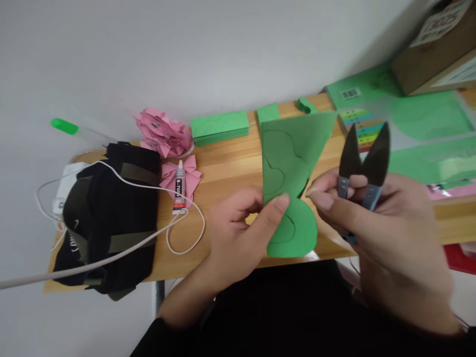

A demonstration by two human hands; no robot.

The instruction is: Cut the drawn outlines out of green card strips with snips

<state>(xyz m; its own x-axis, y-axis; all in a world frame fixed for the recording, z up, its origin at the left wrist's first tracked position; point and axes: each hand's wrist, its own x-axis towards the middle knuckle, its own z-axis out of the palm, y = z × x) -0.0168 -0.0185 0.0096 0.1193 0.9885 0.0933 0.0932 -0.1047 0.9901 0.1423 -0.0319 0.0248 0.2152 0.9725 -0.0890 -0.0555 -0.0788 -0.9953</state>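
My left hand [245, 233] pinches a sheet of green paper [288, 158] between thumb and fingers at its left edge. Curved pencil-like outlines run over the paper. Its lower right side is cut into a rounded lobe, with a notch above that lobe. Close by on the right, my right hand [375, 223] is closed around a pair of thread snips [364, 168] with dark blades and blue-grey handles. Their blades stand apart and point upward, away from the paper. The right thumb and fingertip are beside the notch; whether they touch the paper I cannot tell.
At the left lie a black bag [115, 213], a white cable [156, 228], pink folded paper [163, 131] and a glue tube [179, 188]. Stacked green paper strips [219, 128] sit by the wall. Green sheets [427, 116] and a cardboard box [439, 54] occupy the right side of the wooden table [219, 168].
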